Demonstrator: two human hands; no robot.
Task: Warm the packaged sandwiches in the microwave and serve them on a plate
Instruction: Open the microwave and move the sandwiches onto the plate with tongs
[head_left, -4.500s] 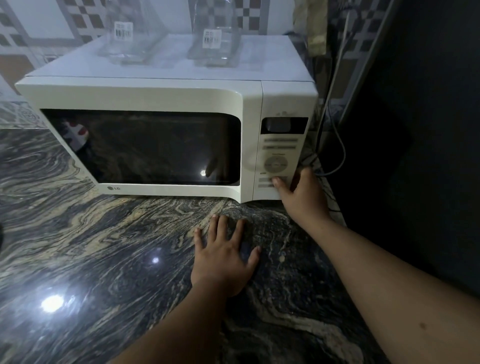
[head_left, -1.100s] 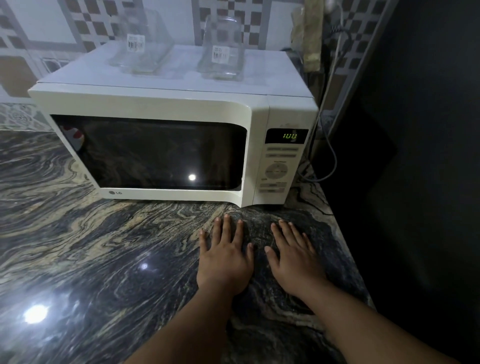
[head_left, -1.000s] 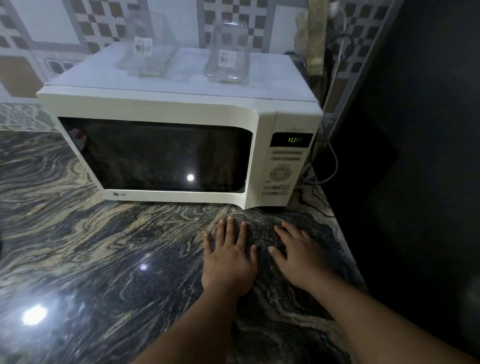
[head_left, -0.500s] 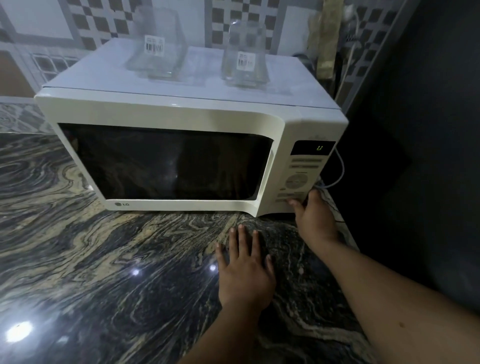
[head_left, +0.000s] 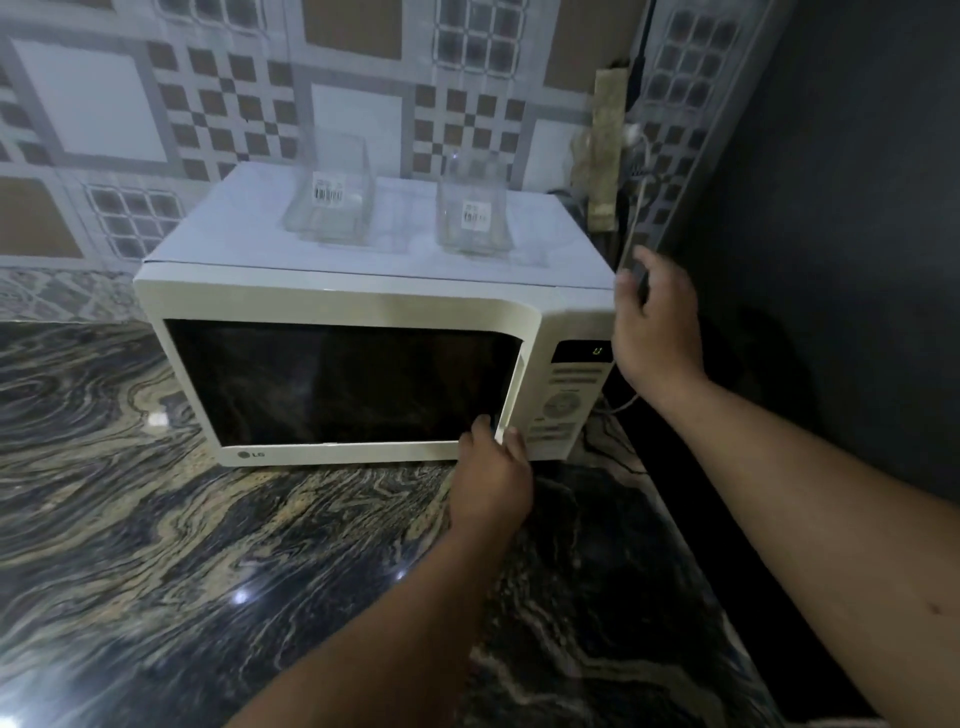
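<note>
Now the left hand (head_left: 491, 483) grips the microwave (head_left: 363, 364) door edge, the loose-fingered right hand (head_left: 657, 322) braces its corner; next, pull.

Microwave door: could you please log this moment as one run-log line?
left hand grips microwave door edge | right hand braces microwave's top right corner | door barely ajar | two clear packages on top

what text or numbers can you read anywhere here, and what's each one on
"LG": logo at the lower left corner of the microwave door.
Green display on the control panel: lit, but its figure is too blurred to read.
Control panel buttons: print too small to read.
White barcode label on the left clear plastic package: too small to read.
White barcode label on the right clear plastic package: too small to read.
</note>
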